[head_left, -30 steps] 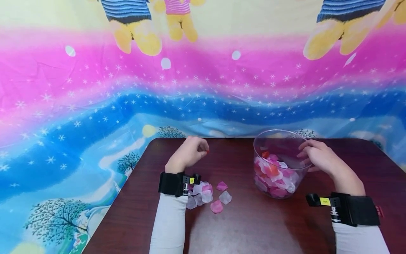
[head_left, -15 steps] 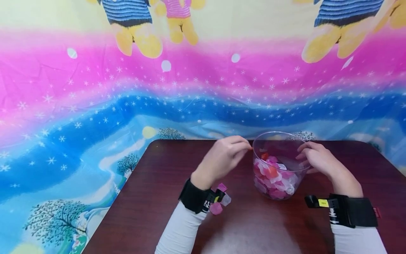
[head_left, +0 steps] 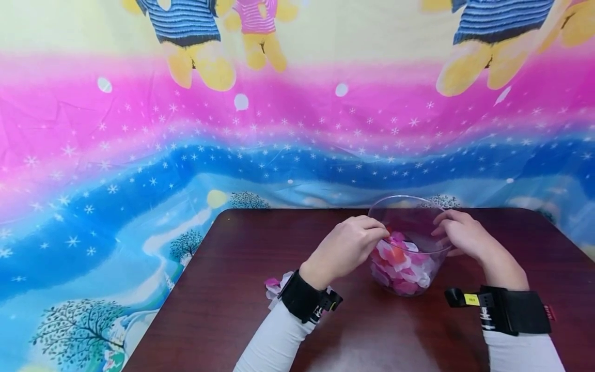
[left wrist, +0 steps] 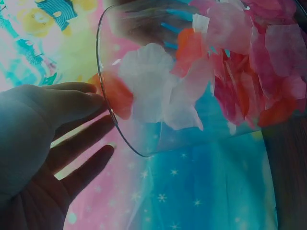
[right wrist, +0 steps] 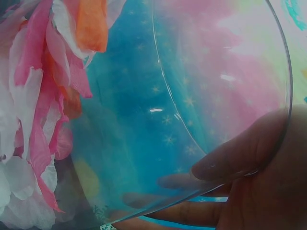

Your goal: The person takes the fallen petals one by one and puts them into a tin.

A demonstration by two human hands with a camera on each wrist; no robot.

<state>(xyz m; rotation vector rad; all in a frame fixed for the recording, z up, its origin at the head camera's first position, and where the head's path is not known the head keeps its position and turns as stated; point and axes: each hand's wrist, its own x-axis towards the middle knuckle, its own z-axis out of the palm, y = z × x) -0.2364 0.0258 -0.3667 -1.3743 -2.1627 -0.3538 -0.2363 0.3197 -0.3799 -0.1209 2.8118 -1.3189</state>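
A clear round plastic container (head_left: 423, 252) stands on the table, partly filled with fabric petals (head_left: 402, 263) in pink, white and orange. At its left rim, my left hand (head_left: 346, 248) pinches an orange-red petal (left wrist: 119, 96) between thumb and fingertips. The left wrist view shows that petal at the rim, with white and pale pink petals on the wall beyond it. My right hand (head_left: 467, 240) grips the container's right side by the rim; in the right wrist view its digits (right wrist: 240, 153) lie on both sides of the clear wall.
A small heap of loose pink and white petals (head_left: 273, 288) lies left of the container, partly hidden behind the left forearm. The dark wooden table (head_left: 381, 336) ends at its back edge against a printed cloth backdrop (head_left: 297, 124).
My left hand has moved right from above the loose petals to the container's rim, carrying the orange-red petal. The right hand has kept its hold, and the container stays in place.
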